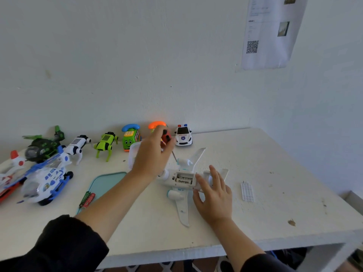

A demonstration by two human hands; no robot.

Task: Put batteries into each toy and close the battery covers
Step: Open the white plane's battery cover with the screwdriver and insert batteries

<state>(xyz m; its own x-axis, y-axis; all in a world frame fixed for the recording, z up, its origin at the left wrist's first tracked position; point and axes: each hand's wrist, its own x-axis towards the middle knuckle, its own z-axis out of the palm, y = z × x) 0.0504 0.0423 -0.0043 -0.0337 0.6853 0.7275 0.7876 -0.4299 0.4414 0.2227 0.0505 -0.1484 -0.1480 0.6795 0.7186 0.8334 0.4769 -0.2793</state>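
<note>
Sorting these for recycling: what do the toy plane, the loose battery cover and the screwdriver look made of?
Toy plane: apparently glossy white moulded plastic. Battery cover: pale ribbed plastic, matte. Screwdriver in the left hand: thin grey shaft, probably metal; red handle, likely plastic.

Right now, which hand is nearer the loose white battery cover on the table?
Right. The right hand rests on the toy plane just left of the cover; the left hand is raised farther away.

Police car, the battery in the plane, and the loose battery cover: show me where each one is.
police car [183, 135]: head view, on its windscreen and bonnet.
battery [183, 181]: head view, on its label, inside the plane's open compartment.
battery cover [247, 192]: head view, on the middle of the ribbed white panel lying on the table.
</note>
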